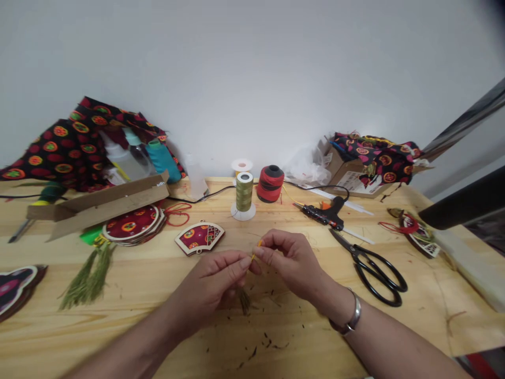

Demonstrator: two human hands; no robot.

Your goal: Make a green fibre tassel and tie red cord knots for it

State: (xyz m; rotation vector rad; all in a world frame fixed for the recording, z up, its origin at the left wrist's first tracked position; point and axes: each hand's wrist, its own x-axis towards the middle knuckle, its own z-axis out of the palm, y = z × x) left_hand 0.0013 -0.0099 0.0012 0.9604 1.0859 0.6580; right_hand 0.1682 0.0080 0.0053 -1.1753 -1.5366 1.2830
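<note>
So we've got our left hand (221,276) pinched, thumb to fingers, and our right hand (294,260) pinched just beside it. Our left forearm (142,334) and right forearm (394,334) slant in behind them, palms turned inward.

Table (134,279): pale wood, grain visible.
Red thread spool (270,188) stands at rear; scissors (356,251) lie near the glue gun (330,212); fan-shaped ornament (197,238) lies flat; dark scraps (254,351) are scattered toward the front.

Box label (350,180), print too small, unreadable
</note>
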